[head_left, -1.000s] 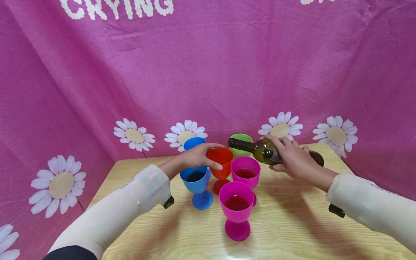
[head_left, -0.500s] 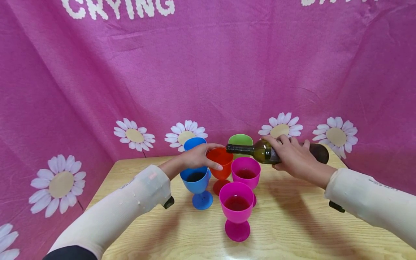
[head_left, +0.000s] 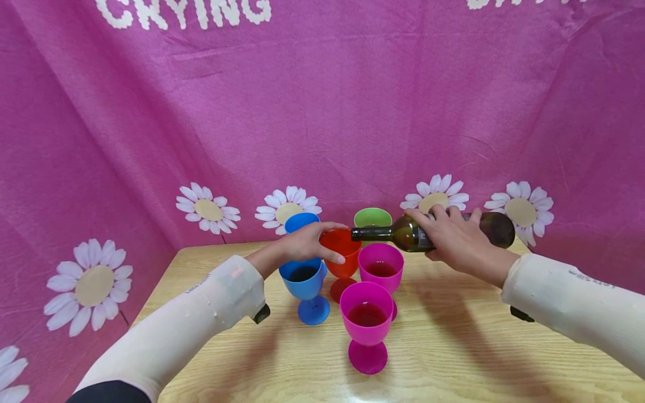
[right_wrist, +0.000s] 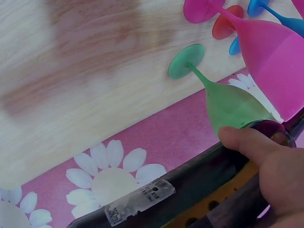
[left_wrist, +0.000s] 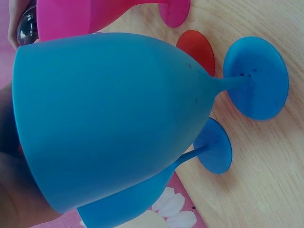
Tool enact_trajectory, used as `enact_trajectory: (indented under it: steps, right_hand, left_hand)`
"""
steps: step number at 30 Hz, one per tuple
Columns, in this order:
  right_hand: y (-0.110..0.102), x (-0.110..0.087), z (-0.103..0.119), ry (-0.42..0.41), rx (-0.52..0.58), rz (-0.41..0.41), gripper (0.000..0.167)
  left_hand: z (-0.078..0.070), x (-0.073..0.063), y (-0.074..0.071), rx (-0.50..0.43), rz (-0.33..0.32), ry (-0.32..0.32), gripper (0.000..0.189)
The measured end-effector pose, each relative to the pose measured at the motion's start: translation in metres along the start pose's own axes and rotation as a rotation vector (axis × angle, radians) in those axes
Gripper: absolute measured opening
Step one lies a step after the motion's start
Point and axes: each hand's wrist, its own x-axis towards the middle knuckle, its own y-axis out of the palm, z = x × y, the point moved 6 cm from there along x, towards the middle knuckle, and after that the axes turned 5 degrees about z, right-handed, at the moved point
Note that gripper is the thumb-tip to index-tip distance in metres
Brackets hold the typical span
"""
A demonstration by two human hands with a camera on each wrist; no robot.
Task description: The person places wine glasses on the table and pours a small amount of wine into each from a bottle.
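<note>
My left hand (head_left: 304, 243) holds the red goblet (head_left: 346, 270) by its bowl, thumb on the near side and fingers on the far side. The goblet stands upright on the table. My right hand (head_left: 459, 239) grips a dark green wine bottle (head_left: 414, 234) round its body, lying almost level. Its mouth overlaps the red goblet's right rim in the head view; no stream of liquid shows. In the right wrist view the thumb (right_wrist: 247, 141) presses along the bottle. A blue goblet (left_wrist: 114, 109) hides most of the left hand in the left wrist view.
Two pink goblets (head_left: 367, 333) with dark red liquid stand in front and to the right. Nearby are a blue goblet (head_left: 304, 288) with dark liquid, another blue one (head_left: 302, 221) behind, and a green goblet (head_left: 370, 216). The wooden table (head_left: 453, 352) meets a pink curtain (head_left: 322, 123).
My right hand has raised the bottle's base and brought its neck slightly lower and left, onto the red goblet's rim. The left hand and the goblets stay where they were.
</note>
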Motion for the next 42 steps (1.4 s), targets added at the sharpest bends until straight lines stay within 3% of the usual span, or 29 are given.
enact_trajectory:
  steps: [42]
  right_hand:
    - [-0.014, 0.004, 0.008, -0.010, -0.097, 0.011, 0.096]
  left_hand:
    - [0.000, -0.001, 0.000, 0.003, -0.009, -0.005, 0.076]
